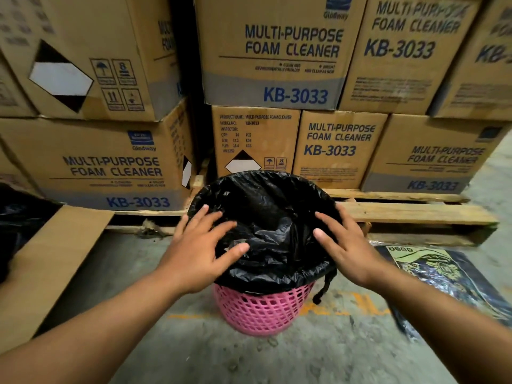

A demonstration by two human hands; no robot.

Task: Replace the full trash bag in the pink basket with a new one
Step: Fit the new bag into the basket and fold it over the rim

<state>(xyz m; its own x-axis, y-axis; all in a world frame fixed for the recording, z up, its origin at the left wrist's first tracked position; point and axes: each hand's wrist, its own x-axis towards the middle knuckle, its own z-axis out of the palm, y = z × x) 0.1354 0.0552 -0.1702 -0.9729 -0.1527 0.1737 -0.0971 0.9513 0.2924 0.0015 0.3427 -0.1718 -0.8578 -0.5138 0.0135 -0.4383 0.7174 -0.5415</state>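
Both forearms and hands (203,246) are bare: no sleeves, gloves or jewellery.

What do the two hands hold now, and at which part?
Nothing is held. Both the left hand and the right hand lie open with spread fingers on the black bag at the top of the basket.

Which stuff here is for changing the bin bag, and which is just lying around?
For the job: pink basket, black trash bag, left hand, right hand.

Just lying about: cardboard boxes, wooden pallet, flat cardboard, printed sack.
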